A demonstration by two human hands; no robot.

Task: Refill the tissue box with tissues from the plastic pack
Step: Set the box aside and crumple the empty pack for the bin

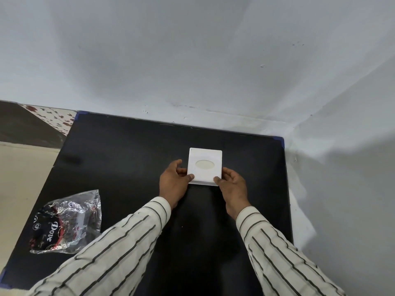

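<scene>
A white square tissue box [204,154] with an oval opening in its top sits on the black table [119,150], toward the far right. My left hand [174,183] grips its near-left corner, thumb on top. My right hand [233,186] holds the near-right corner the same way. The plastic pack [68,223], clear and crinkled with dark "Dove" print, lies at the table's near-left edge, away from both hands.
Grey-white walls [192,60] close the table in at the back and on the right. A tiled floor [19,180] lies to the left, with a flower-patterned strip [53,118] beyond the table's far-left corner.
</scene>
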